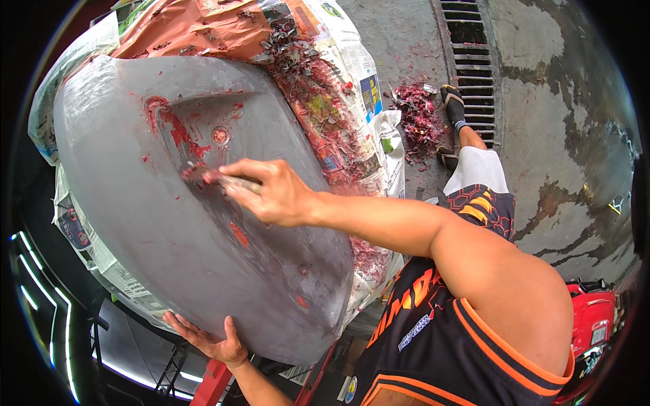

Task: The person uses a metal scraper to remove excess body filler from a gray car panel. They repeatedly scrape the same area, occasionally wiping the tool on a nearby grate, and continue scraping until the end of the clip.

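Note:
A large curved grey car body panel (128,203) lies before me, with red paint patches (181,132) in its recessed middle. My right hand (274,193) is closed around the pale handle of a small hand tool (233,183). The tool's red-smeared end is blurred over the recess, so I cannot tell whether it is a brush or a scraper. Just above sits a round reddish spot (221,136). At the panel's near edge my left hand (220,345) rests against the surface, its fingers stretched out and thumb apart, holding nothing.
Newspaper (359,74) and brown paper (196,30) surround the panel, strewn with red and dark shavings. A heap of red scrapings (416,111) lies on the concrete floor beside my sandalled foot (452,101) and a metal drain grate (472,68). A red stand (213,382) shows beneath the panel.

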A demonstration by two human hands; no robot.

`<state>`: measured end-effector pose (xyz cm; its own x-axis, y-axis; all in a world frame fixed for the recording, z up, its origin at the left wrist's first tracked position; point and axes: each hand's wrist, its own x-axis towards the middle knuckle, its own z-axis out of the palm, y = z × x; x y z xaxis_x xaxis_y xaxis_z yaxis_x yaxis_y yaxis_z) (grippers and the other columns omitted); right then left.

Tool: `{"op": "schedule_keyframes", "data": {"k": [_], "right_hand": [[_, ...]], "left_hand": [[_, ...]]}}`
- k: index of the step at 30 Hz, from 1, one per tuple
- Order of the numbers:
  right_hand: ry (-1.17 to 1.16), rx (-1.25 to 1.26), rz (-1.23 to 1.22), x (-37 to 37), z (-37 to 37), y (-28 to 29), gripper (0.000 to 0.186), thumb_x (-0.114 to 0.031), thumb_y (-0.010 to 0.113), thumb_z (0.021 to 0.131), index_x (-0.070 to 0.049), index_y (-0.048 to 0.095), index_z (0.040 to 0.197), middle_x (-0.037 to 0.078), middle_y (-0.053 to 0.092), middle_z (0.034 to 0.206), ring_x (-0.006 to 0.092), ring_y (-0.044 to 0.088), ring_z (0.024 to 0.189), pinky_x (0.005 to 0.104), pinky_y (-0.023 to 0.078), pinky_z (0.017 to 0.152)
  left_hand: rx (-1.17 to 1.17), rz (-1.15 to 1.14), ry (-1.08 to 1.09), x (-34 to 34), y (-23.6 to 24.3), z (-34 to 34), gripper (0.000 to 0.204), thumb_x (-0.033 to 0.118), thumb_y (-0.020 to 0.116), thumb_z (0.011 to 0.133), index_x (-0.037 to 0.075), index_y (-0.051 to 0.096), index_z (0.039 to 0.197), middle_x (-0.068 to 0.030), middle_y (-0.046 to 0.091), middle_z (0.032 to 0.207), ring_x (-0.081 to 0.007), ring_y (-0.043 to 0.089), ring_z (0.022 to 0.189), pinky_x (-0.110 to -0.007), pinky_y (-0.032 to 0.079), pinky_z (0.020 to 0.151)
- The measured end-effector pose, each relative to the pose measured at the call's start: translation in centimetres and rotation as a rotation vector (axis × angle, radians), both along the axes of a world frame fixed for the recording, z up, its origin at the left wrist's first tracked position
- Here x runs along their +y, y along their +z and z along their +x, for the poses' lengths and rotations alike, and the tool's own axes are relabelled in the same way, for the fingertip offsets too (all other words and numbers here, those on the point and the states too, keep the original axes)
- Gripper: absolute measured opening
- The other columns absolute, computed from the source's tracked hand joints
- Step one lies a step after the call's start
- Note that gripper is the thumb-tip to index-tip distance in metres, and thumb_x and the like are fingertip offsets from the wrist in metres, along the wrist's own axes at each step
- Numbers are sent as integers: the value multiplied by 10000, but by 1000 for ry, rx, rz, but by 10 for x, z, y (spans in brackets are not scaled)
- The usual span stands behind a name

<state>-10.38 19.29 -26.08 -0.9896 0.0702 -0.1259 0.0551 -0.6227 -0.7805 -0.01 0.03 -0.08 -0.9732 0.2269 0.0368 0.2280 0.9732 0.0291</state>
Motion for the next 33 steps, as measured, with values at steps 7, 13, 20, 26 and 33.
{"op": "schedule_keyframes", "data": {"k": [7,13,20,26,33], "right_hand": [[-13,78,-118,-22,30,-18,338,-116,706,963,17,691,1273,156,772,1117,213,749,1019,336,582,891],[116,19,-105,-26,21,-20,343,-145,702,970,20,686,1270,143,768,1194,242,753,1048,344,582,930],[-52,173,-84,-36,10,-31,323,-112,707,963,22,690,1256,148,766,1200,259,744,1120,348,589,961],[-45,180,-121,-31,0,-37,311,-98,710,963,24,693,1248,155,769,1186,237,759,1068,337,596,924],[-103,189,-83,-43,4,-35,333,-131,733,939,5,700,1241,165,763,1180,267,757,1059,352,591,903]], "left_hand": [[-4,37,6,3,-2,0,992,220,821,849,73,257,1652,-146,250,1715,-362,227,1586,-552,176,1288],[-20,70,32,5,-3,-1,1003,219,817,849,73,242,1657,-146,237,1719,-360,237,1582,-535,192,1286],[-9,-16,77,3,0,0,1098,313,827,806,56,191,1663,-161,209,1721,-370,181,1598,-531,174,1296],[-27,0,86,-2,0,2,1115,312,820,821,69,141,1672,-168,192,1727,-376,176,1599,-539,178,1294],[-32,19,61,-5,1,3,1122,299,821,829,79,117,1675,-169,189,1730,-379,190,1595,-541,206,1285]]}}
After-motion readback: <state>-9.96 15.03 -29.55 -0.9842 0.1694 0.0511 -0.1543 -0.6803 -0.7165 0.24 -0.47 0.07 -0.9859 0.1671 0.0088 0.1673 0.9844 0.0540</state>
